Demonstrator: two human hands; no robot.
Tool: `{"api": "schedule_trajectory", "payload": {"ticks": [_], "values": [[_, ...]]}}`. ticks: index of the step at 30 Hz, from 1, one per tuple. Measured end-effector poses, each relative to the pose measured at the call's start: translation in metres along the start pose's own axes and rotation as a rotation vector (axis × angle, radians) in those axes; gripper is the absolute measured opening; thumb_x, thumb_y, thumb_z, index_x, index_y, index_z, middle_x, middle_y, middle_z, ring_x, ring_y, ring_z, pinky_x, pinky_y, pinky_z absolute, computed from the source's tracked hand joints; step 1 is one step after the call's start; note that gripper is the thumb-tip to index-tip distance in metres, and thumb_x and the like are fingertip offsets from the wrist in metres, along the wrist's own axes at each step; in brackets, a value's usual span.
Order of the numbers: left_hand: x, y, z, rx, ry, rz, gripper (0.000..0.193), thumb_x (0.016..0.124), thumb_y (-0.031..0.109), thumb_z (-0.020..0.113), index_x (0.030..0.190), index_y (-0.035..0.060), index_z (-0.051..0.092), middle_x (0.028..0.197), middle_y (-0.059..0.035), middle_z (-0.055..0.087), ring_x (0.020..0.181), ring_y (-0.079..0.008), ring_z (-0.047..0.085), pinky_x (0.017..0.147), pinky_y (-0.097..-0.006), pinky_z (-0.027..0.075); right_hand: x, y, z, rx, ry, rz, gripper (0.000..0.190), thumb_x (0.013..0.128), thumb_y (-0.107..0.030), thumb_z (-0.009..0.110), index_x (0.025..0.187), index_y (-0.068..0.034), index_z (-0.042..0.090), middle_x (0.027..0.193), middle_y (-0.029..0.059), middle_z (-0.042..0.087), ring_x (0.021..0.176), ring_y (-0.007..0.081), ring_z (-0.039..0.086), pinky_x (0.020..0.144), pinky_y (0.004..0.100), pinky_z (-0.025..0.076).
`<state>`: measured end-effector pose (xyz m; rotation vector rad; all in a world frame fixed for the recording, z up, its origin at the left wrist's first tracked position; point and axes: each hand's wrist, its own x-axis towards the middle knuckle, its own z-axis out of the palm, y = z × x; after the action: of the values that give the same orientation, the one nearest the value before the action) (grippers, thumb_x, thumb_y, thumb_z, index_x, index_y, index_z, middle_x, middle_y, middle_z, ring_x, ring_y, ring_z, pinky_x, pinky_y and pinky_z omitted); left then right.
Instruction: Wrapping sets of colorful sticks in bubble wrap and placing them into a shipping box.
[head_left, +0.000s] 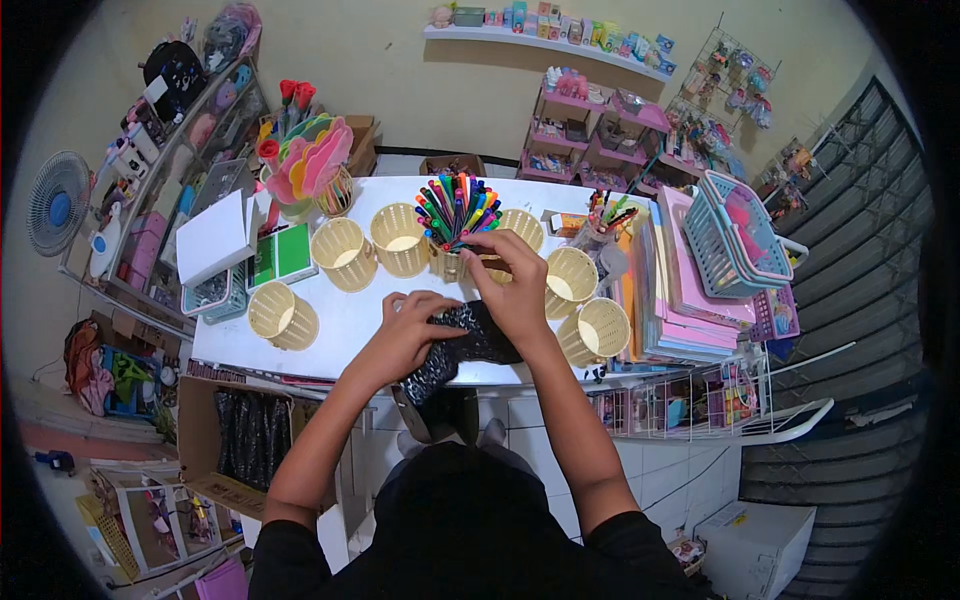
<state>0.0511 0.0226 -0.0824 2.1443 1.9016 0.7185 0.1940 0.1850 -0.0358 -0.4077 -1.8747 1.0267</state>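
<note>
My left hand (411, 328) is at the table's near edge, its thumb and fingers on a strip of black bubble wrap (439, 360) that hangs over the edge. Curved above the wrap, my right hand (511, 277) has its thumb and index fingertips at the rim of a cream woven basket (448, 268). That basket is packed with upright colored markers (457, 206). Whether those fingertips pinch a marker is too small to tell. Around it stand several similar cream baskets with nothing visible inside, among them one on the left (283, 315) and one on the right (594, 330).
On the white table (352, 352), stacked paper and folders (675, 300) bear a blue plastic basket (727, 240) at right. Left are a green box (283, 255) and flower-shaped items (311, 165). Below left, a cardboard box (199, 427) holds black plastic-wrapped items (253, 435).
</note>
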Motion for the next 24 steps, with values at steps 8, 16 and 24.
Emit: {"api": "schedule_trajectory", "payload": {"ticks": [8,16,24], "values": [[0.012,-0.010,-0.011,0.302,-0.043,-0.037,0.056,0.081,-0.001,0.070,0.129,0.0257,0.083,0.134,-0.0017,0.067,0.128,-0.0256,0.057,0.109,-0.0510,0.035,0.007,-0.009,-0.002,0.006,0.067,0.000,0.017,0.098,0.000,0.078,0.114,0.000,0.081,0.112,0.0097,0.077,0.096,0.0154,0.077,0.080,0.0285,0.064],[-0.008,-0.002,-0.002,0.237,0.105,-0.100,0.043,0.087,0.012,0.073,0.130,0.0127,0.076,0.141,-0.0029,0.072,0.140,-0.0278,0.056,0.112,-0.0564,0.035,-0.006,-0.053,-0.028,-0.035,0.293,-0.068,0.021,0.095,0.006,0.080,0.116,0.002,0.080,0.112,0.0125,0.077,0.101,0.0174,0.075,0.081,0.0301,0.065],[-0.023,-0.008,0.008,0.009,0.237,-0.194,0.041,0.084,0.000,0.075,0.121,0.0149,0.082,0.125,-0.0089,0.067,0.114,-0.0302,0.063,0.097,-0.0447,0.045,-0.044,-0.057,-0.044,0.160,0.484,-0.061,0.026,0.096,0.010,0.076,0.121,0.006,0.072,0.121,0.0159,0.070,0.104,0.0198,0.075,0.081,0.0319,0.071]]}}
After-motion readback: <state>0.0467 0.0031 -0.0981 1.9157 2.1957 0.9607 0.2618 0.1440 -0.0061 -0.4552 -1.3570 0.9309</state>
